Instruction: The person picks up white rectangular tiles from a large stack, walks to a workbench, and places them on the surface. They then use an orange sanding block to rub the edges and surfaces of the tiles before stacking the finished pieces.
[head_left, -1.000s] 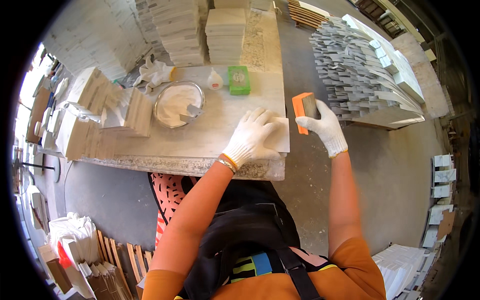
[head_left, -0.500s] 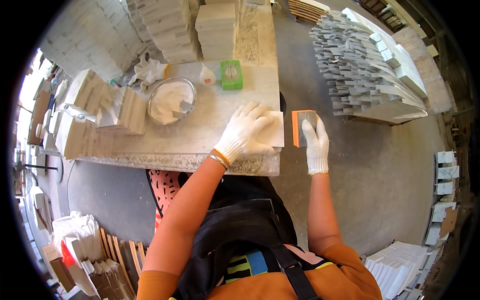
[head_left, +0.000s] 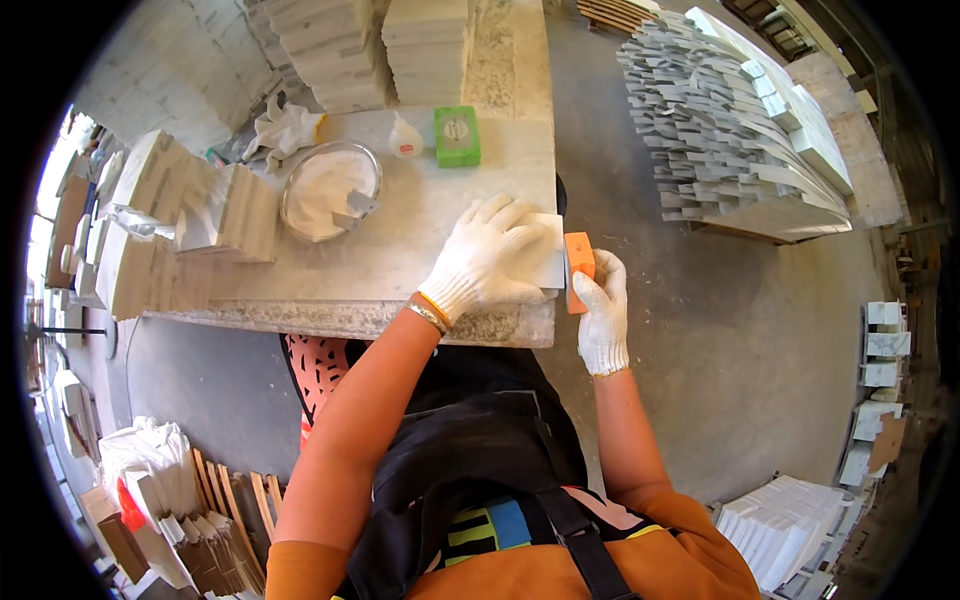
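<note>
My left hand [head_left: 487, 260], in a white knit glove, lies flat with spread fingers on a pale square stone tile [head_left: 545, 262] at the right front corner of the stone worktable [head_left: 340, 285]. My right hand [head_left: 601, 310], also gloved, grips an orange sanding block [head_left: 577, 268] and holds it against the tile's right edge, just off the table's side.
A metal bowl of white powder [head_left: 328, 188] with a scraper, a green box [head_left: 457, 136], a small white bottle [head_left: 404, 140] and a rag [head_left: 283, 128] sit further back. Stacks of pale tiles [head_left: 350, 40] stand behind and at left [head_left: 165, 225]. A pallet of grey pieces [head_left: 735, 130] lies to the right.
My right hand has slid the orange block along the tile's right edge toward me. My left hand stays pressed on the tile.
</note>
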